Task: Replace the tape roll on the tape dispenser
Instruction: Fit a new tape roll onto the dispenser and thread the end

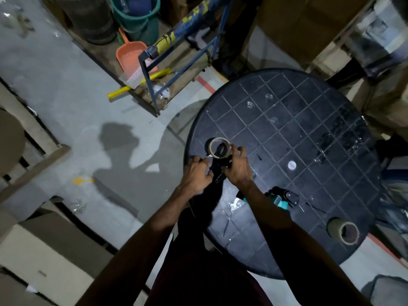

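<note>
A near-empty tape core (219, 148) sits on a dark tape dispenser (217, 173) at the left edge of the round black table (309, 129). My right hand (238, 167) grips the dispenser's body just beside the core. My left hand (197, 175) is closed on the dispenser's lower part, its fingers near a loose tape end by the core. A full brown tape roll (342, 231) lies on its side at the table's near right edge. A second dispenser with teal parts (283, 198) lies on the table behind my right forearm.
Crumpled clear tape scraps (237, 204) lie on the table. A blue metal frame (176, 54), an orange dustpan (132, 57) and a green bucket (136, 14) stand beyond the table. Cardboard boxes (44, 250) sit on the floor at left.
</note>
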`<state>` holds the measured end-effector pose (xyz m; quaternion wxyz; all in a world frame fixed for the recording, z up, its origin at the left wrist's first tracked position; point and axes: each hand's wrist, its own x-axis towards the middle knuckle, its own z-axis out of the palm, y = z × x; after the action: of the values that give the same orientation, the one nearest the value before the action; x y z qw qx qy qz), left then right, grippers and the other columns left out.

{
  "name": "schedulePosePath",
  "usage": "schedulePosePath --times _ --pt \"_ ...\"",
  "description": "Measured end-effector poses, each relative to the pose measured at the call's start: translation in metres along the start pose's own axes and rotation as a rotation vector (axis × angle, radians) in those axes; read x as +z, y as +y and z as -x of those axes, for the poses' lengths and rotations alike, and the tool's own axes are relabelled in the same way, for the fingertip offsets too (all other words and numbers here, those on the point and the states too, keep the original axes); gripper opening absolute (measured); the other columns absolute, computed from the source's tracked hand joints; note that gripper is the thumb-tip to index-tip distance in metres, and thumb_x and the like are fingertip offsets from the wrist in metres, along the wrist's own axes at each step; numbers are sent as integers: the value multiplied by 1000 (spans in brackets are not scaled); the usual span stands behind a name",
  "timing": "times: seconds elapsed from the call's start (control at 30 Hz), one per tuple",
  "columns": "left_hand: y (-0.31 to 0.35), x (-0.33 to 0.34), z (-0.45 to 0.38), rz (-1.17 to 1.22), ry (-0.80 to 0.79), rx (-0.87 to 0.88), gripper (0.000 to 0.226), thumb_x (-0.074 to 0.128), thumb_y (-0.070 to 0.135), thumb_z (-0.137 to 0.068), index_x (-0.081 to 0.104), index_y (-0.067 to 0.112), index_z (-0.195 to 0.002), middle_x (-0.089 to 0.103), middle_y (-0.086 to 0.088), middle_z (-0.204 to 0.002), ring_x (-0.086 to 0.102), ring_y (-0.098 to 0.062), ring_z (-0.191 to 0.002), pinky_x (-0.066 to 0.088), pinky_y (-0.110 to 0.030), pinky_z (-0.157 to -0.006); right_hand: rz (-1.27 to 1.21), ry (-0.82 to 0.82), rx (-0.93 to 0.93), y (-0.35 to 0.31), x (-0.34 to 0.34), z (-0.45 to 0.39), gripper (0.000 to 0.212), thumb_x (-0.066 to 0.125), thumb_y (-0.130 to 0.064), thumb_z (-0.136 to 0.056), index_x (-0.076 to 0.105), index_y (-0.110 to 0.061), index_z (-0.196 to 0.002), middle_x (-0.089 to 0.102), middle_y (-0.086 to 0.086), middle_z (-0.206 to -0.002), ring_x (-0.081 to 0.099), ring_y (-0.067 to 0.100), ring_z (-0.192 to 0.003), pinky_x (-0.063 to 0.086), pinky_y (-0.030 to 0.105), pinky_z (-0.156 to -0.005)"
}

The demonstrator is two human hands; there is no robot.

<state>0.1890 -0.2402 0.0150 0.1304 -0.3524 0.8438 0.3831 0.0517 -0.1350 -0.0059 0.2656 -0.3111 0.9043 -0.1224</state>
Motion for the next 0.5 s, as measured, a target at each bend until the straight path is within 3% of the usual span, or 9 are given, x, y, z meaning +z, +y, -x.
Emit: schedulePosePath --times 0.33,0.5 --pt "91 70 57 -159 -51 138 30 63 26 -82 63 18 -111 59 -13 -114 60 -38 -104 49 -41 -91 -19 122 -9 92 -35 109 70 71 -14 -81 42 -15 -144 42 14 -138 55 40 -112 55 48 -86" --pt "146 135 97 -211 -70 178 36 64 24 -83 66 15 -118 62 -15 -117 63 -39 -100 48 -36 -91 -2 190 -4 176 -39 182 64 69 -14 -77 49 -12 -138 47 19 -135 51 40 -113 55 50 -85"
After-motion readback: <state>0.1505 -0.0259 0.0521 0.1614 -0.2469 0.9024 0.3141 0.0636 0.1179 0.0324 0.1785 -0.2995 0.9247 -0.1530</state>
